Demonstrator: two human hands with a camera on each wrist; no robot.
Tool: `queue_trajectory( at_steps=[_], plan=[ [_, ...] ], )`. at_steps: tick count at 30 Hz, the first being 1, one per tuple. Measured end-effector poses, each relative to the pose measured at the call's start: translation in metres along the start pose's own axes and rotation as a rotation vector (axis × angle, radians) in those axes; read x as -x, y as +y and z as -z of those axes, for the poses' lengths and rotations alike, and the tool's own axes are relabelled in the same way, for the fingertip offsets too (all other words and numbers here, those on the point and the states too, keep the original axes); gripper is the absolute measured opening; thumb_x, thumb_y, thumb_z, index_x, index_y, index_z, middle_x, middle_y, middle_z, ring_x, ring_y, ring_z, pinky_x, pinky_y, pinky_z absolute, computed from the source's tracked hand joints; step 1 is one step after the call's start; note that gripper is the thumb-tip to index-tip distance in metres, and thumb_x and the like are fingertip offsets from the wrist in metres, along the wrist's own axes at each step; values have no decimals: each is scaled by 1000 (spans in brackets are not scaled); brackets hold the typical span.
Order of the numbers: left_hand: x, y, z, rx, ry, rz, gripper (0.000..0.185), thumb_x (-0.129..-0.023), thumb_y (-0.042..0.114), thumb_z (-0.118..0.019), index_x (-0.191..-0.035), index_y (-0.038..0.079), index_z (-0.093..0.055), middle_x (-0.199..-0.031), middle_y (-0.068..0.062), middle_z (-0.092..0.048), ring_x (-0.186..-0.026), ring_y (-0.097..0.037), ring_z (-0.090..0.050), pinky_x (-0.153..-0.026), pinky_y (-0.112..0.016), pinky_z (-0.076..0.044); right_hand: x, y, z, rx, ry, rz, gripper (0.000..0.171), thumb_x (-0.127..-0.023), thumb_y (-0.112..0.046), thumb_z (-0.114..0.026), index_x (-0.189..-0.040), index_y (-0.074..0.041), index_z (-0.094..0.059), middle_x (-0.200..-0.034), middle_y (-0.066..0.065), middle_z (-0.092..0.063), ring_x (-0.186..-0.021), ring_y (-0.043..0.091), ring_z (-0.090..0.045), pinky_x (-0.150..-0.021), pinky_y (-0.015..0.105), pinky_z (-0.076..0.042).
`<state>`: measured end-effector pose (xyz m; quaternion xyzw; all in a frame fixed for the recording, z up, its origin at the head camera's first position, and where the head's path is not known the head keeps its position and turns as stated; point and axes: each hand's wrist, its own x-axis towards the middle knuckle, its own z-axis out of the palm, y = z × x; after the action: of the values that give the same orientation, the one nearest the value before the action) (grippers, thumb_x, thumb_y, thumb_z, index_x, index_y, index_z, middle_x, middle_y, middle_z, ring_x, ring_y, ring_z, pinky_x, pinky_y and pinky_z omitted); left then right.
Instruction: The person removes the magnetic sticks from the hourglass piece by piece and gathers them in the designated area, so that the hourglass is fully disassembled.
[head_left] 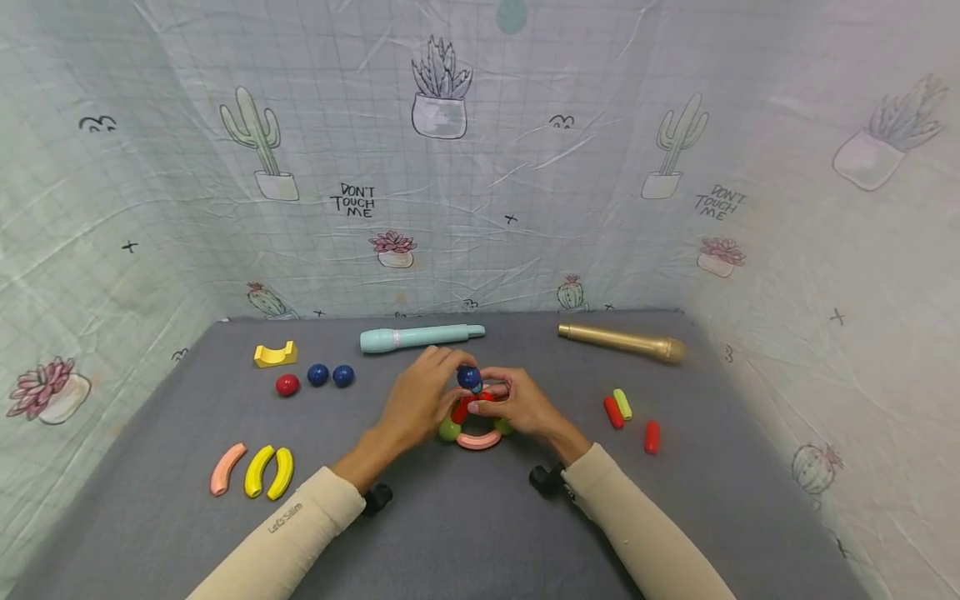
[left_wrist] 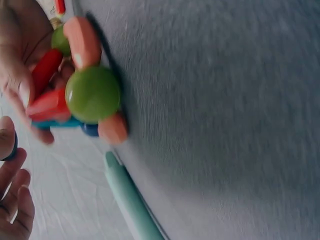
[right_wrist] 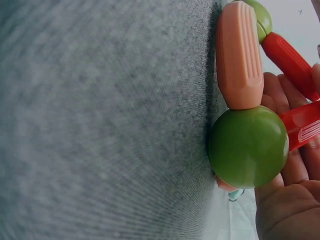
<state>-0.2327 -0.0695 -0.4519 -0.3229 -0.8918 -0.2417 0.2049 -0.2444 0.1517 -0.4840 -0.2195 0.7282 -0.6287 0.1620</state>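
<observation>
A small structure of green balls [right_wrist: 249, 147], curved pink rods [head_left: 478, 440] and slanting red rods [right_wrist: 287, 65] stands on the grey table. My left hand [head_left: 422, 398] pinches a dark blue ball [head_left: 469, 377] just above the top of it. At the structure's right side, my right hand [head_left: 528, 404] holds the upper ends of the red rods between thumb and fingers. The left wrist view shows a teal rod [left_wrist: 57, 123] by these ends and another blue ball [left_wrist: 90, 130] low at the back. The structure's far side is mostly hidden.
Behind lie a mint microphone [head_left: 422, 337] and a gold microphone [head_left: 622, 342]. To the left are a yellow notched block [head_left: 275, 354], a red ball [head_left: 287, 385], two blue balls [head_left: 330, 375], and curved yellow rods [head_left: 268, 473] beside a pink one. Loose red rods [head_left: 652, 437] and a yellow-green rod [head_left: 622, 404] lie right.
</observation>
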Motion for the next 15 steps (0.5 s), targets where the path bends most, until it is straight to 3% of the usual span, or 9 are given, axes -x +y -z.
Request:
queue_trajectory(
  at_steps=[4,7,15],
  plan=[
    [3,-16,13,49,54,65,42,-88,15,-88,-124,17,-67,-116,-1,-73,-106,-23,-64,-89,-42,-56,0,-2,-1,29,0,-23,46,-97,-4,-76,-141,1,-63,-118,22,-78,-95,7,-76,-81,27,-62],
    [5,-33,24,50,57,146,41,-88,20,-88,-124,16,-68,-115,-3,-72,-106,-26,-64,-89,-43,-55,0,-1,-1,39,-2,-36,48,-97,-6,-77,-143,1,-62,-116,20,-79,-92,10,-75,-80,29,-62],
    [14,-94,38,-56,-84,388,37,-90,23,-87,-123,13,-72,-116,-13,-74,-109,-33,-59,-93,-54,-49,2,-1,-1,59,-1,-30,50,-96,-5,-78,-143,-1,-63,-113,19,-80,-88,17,-72,-75,27,-59]
  ],
)
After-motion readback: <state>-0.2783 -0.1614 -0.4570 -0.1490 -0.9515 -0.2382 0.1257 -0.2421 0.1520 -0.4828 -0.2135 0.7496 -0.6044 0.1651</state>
